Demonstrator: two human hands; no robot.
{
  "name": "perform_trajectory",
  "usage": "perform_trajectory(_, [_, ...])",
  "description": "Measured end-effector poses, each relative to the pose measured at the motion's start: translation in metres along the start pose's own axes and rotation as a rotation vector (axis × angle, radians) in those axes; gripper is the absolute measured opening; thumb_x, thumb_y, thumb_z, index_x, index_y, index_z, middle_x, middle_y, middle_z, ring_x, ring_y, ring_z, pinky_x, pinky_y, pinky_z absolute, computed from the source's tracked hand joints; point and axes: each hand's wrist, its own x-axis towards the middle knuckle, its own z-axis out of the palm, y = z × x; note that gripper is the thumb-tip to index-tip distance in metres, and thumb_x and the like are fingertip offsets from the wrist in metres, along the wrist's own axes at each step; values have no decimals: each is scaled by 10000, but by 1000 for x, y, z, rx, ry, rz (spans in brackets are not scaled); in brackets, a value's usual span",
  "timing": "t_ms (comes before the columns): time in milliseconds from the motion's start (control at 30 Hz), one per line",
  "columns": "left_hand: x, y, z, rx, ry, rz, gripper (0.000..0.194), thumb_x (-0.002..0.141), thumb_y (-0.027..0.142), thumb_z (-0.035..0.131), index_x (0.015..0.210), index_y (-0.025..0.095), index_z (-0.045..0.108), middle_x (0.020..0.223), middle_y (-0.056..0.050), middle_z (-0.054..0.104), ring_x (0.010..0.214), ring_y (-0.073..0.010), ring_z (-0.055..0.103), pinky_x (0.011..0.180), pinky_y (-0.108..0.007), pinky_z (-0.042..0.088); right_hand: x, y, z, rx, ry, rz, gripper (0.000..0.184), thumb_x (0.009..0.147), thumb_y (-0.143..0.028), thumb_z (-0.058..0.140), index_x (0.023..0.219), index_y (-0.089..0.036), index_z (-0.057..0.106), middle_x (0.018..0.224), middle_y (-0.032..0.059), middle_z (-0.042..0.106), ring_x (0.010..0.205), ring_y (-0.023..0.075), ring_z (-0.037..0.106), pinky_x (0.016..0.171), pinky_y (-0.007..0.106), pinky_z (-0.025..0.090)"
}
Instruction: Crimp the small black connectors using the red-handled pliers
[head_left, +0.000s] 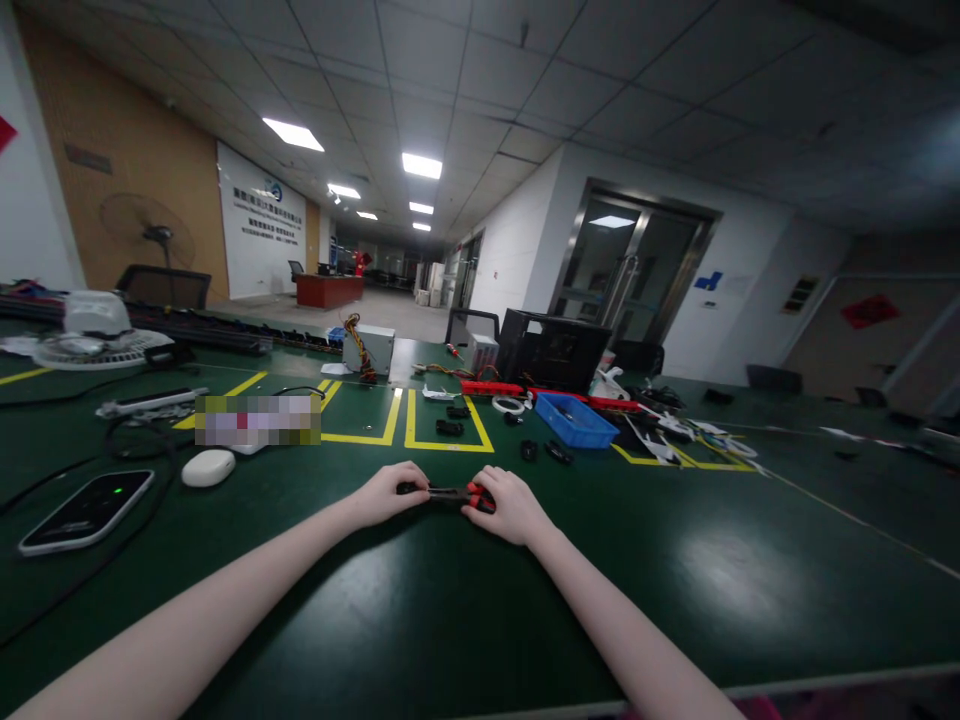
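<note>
Both my hands rest on the green table (465,610) and meet over one small tool. My left hand (390,492) pinches the black end of a slim black and red tool (450,492). My right hand (508,505) grips its red-handled end. The tool lies flat between the two hands, just above the table top. Beyond it lie several small black parts (450,427) inside yellow floor-tape style markings (442,445).
A blue tray (576,420), a black computer case (553,350), a power supply with wires (367,350) and red-handled tools stand further back. At left lie a white mouse (208,467), a phone (86,510), black cables and a fan guard (90,345).
</note>
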Motion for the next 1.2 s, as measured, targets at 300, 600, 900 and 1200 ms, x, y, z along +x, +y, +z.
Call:
perform_trajectory(300, [-4,1,1,13,-8,9,218,858,378,640,845,176,721,1040,-76,657,975,-206,630,936,-345,469,-11,11,6,-22,105,117,301,851,-497,573,934,-209,594,972,54,611,836,182,578,726,299,419])
perform_trajectory(600, [-3,0,-1,29,-14,-5,241,900,363,579,871,185,740,1041,-67,666,978,-195,629,937,-317,473,-9,21,17,-35,130,135,304,829,-505,593,934,-219,606,941,35,589,868,184,566,732,301,407])
perform_trajectory(900, [-4,6,-3,12,3,0,210,895,310,585,913,163,734,1043,-74,690,963,-190,642,917,-319,487,-12,20,13,-87,155,95,210,873,-408,533,900,-208,591,917,32,584,879,189,543,763,319,391])
perform_trajectory(1200, [-7,8,-3,33,-29,57,185,808,286,707,958,180,730,1108,-79,679,1035,-209,635,967,-335,466,-13,22,6,-236,183,12,287,817,-429,623,951,-176,598,999,95,598,922,247,519,810,370,362])
